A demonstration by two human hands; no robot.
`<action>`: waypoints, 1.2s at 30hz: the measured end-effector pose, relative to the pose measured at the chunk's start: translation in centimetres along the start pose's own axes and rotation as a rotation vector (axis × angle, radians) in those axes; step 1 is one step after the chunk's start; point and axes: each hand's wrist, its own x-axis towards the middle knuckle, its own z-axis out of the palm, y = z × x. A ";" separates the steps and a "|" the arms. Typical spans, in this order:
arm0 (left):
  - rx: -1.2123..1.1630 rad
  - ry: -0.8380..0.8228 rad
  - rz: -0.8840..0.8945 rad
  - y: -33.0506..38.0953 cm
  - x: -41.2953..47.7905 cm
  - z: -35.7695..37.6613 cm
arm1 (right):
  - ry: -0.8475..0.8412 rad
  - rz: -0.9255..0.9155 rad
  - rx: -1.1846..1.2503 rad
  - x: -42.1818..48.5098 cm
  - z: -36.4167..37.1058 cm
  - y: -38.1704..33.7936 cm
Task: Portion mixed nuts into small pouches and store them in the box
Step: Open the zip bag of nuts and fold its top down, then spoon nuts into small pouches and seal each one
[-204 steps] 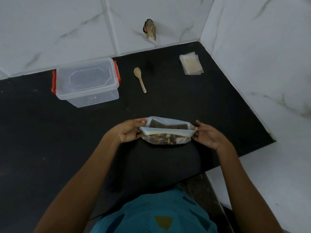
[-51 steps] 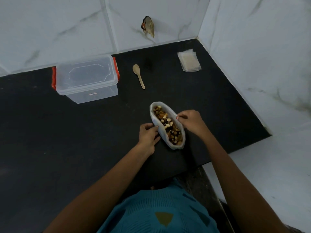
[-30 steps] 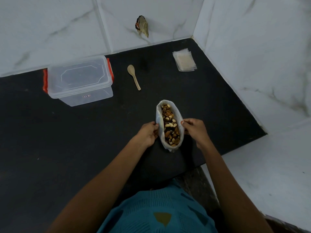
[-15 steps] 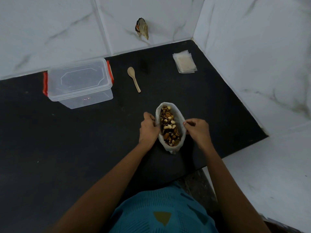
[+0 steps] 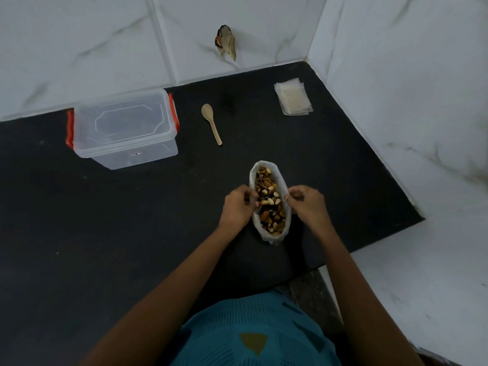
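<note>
A clear plastic bag of mixed nuts [image 5: 270, 202] stands open on the black counter [image 5: 132, 220], its mouth spread into a long oval. My left hand [image 5: 237, 204] pinches the bag's left rim and my right hand [image 5: 306, 203] pinches its right rim. A stack of small clear pouches [image 5: 292, 99] lies at the back right. The lidded clear box with red latches [image 5: 124, 128] sits at the back left. A wooden spoon [image 5: 211, 122] lies between them.
Marble-tiled walls close the counter at the back and on the right. A small brown object [image 5: 227, 43] sticks on the back wall. The counter's front edge steps in near my right forearm, with pale floor [image 5: 422, 286] beyond.
The sealed bag was opened and turned lengthwise. Over the last second both hands shifted along its rims and spread the mouth a little wider.
</note>
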 end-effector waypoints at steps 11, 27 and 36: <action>0.010 0.097 0.092 2.9 3.7 -2.0 | -0.009 -0.017 0.072 4.3 -3.1 -2.6; -0.025 0.245 0.083 12.3 21.9 3.0 | 0.305 -0.103 0.005 23.3 -5.0 -7.5; -0.048 0.273 -0.010 14.3 27.7 5.1 | 0.345 -0.019 -0.092 29.8 -5.8 -7.0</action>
